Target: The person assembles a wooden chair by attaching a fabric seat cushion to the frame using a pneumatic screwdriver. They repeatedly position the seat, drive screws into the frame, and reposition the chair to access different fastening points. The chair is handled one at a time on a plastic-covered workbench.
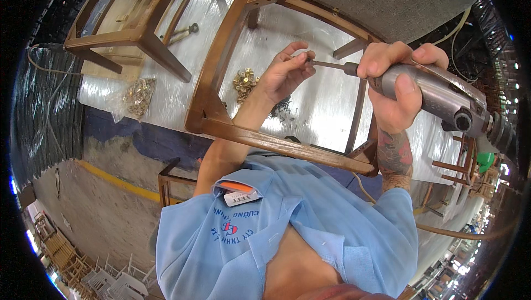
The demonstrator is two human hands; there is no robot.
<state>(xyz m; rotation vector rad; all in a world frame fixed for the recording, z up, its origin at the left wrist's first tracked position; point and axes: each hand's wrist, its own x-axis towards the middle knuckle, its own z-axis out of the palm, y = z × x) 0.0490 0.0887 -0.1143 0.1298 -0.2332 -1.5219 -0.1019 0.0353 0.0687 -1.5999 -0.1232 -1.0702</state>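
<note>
The tabletop (326,109) is covered with shiny film; below its near edge, a concrete floor (102,209) is crossed by 1 yellow line (121,182). By the tabletop's near left corner, metal brackets (141,94) are held in 1 clear bag (118,99). A wooden chair frame (276,147) is set at the near edge; loose brackets (243,83) and dark screws (283,114) are seen through it. The power driver (449,92) is gripped in the right hand (392,81); at its bit (331,65), a small dark piece (310,59) is pinched by the left hand (285,73).
</note>
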